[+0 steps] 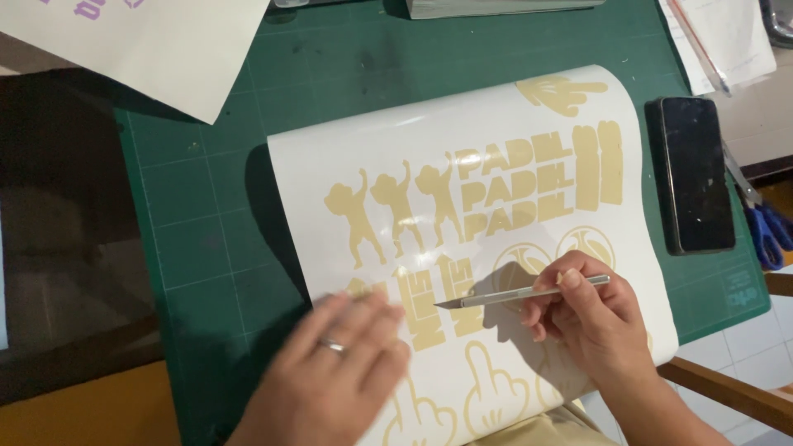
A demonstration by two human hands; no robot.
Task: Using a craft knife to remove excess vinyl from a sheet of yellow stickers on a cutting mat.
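Weeding cream vinyl decals off a white backing sheet [347, 157].
Right hand [591, 318], grip closed on a slim silver craft knife [520, 293]; left hand [339, 372] lay flat, grip wide, pinning the sheet; careful tip control needed next.

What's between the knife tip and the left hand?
Head view: only a short stretch of the white vinyl sheet with a tan letter decal on it lies between the craft knife tip and the left hand.

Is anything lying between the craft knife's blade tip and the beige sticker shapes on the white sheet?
Nothing visible does. The right hand holds the craft knife with its tip right over the sticker sheet; the left hand rests flat on the sheet, left of the blade.
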